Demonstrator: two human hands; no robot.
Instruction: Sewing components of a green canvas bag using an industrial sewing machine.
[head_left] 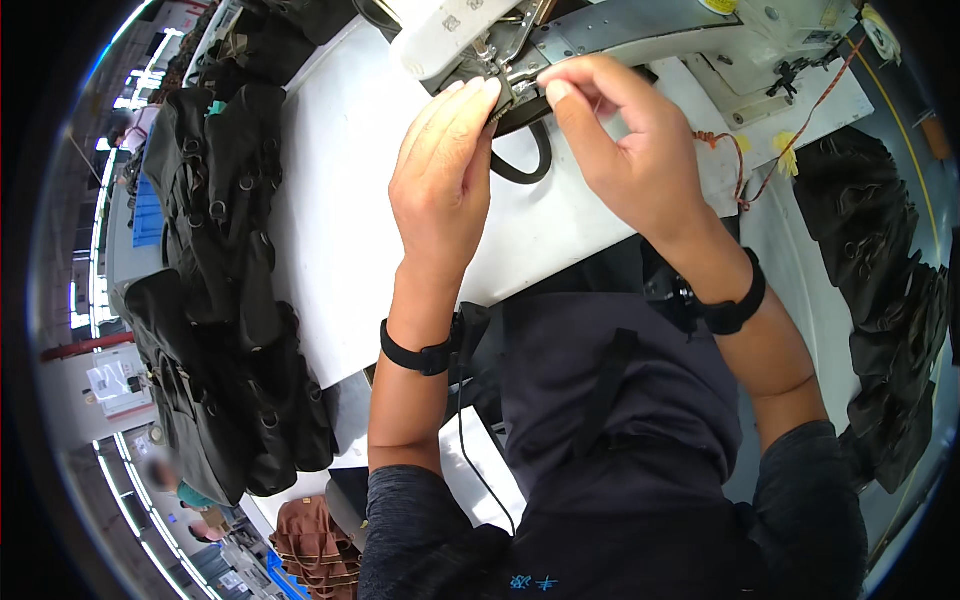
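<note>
An industrial sewing machine [445, 35] stands at the top of the white table, with dark fabric [518, 124] and a looped black strap [545, 160] under its presser area. My left hand [440, 170] lies over the fabric just left of the needle, fingers pressed together; their tips hide what they hold. My right hand [630, 150] is right of the presser foot, forefinger bent and thumb raised close to it in a pinch. Whatever sits between these fingertips is too small or hidden to make out.
Piles of black bags [210, 200] line the left, and black pieces [855, 230] hang on the right. The white table [340, 200] runs under the machine. An orange cord [740, 165] dangles at right. Brown items [310, 545] sit lower left. Blurred people [190, 495] are in the left background.
</note>
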